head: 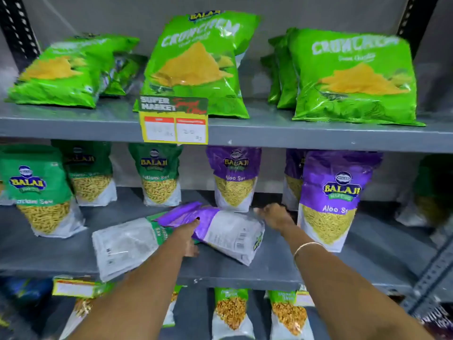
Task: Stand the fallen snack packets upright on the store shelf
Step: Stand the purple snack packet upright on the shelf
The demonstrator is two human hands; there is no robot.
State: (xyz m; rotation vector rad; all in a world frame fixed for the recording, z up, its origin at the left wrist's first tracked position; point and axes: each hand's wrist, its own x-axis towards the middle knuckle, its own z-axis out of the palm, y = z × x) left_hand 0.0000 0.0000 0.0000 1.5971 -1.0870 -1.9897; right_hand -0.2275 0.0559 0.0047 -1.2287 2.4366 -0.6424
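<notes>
Currently my left hand (190,238) grips the fallen purple packet (220,229), which lies on the middle shelf (269,271) over a fallen green packet (127,244). My right hand (274,215), fingers loose, touches its far edge. Pivot it onto its base, seal uppermost.

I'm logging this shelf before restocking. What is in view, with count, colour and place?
Crunchem bags: at least four, bright green, top shelf.
Price tag: one, yellow and red, top shelf edge.
Green sev packets: three upright, middle shelf left.
Purple sev packets: three upright, middle shelf right.
Fallen packets: two, one purple, one green, flat mid-shelf.
Packets below: several, green-topped, bottom shelf.
Left hand: on fallen purple packet.
Right hand: at its far end.
</notes>
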